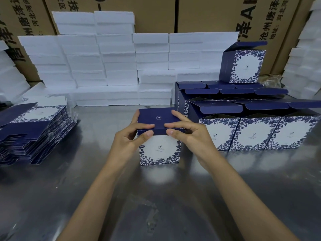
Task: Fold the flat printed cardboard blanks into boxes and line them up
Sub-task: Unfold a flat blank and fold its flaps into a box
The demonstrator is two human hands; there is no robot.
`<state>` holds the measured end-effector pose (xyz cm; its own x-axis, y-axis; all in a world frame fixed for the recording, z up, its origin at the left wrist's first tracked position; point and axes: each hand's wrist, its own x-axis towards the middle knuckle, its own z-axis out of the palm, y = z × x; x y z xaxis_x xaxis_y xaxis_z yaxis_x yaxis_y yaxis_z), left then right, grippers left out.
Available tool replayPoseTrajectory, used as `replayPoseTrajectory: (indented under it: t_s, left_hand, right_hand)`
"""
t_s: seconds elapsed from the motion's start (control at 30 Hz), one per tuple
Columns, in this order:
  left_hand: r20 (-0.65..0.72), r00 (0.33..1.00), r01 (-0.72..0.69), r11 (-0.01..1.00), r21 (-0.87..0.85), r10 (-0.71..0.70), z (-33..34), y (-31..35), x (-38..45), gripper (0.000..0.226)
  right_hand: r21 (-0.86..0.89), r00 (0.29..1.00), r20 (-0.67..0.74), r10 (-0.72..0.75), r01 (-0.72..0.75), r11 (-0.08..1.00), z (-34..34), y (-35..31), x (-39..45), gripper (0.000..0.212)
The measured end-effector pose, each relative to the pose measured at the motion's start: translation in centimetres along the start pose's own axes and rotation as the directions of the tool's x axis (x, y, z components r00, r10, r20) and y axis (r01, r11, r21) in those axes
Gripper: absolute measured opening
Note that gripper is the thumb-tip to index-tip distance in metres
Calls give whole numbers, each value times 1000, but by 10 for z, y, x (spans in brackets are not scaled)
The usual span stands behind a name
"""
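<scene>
A folded blue-and-white floral box (pixel 159 152) stands on the steel table (pixel 86 188) in the middle. Its dark blue lid flap lies down over the top. My left hand (pixel 132 136) pinches the lid's front edge from the left, thumb below and fingers on top. My right hand (pixel 187 133) pinches the same edge from the right. A stack of flat printed blanks (pixel 34 133) lies at the left. Rows of finished boxes (pixel 257 133) with open lids stand at the right, and one more box (pixel 243 66) sits on top of them.
White foam blocks (pixel 104 66) are piled along the back of the table, with more at the far left and right edges. Large brown cartons (pixel 156 14) with printed characters stand behind them.
</scene>
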<state>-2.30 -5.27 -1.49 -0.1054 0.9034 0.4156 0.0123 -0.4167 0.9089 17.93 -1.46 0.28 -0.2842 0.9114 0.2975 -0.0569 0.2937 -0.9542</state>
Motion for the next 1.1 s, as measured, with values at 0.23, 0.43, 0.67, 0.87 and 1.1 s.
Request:
replayPoseTrajectory:
  t_s: [0.23,0.43,0.67,0.87,1.1]
  left_hand:
    - [9,999,-48,999,12,48,4,0,-6,21]
    - [-92,977,-147,925,351,191,11,18,-10,40]
    - [-23,852,-424,715,556,523,40,116,54,24]
    - [79,914,-376,756,536,399,121,144,148,29]
    - [42,969,-235,853,467,244,191,94,235,31]
  right_hand:
    - [53,999,-31,18,-16,998,-11,3,-11,24]
    - [-204,994,-96,-55,35,978,6,-18,-5,32]
    - [-223,951,-98,-294,267,938,-14,-130,46,29]
    - [-403,913,-251,-322,204,892,-93,-174,102,22]
    - [-520,885,-353,-304,84,850,-165,-141,166,24]
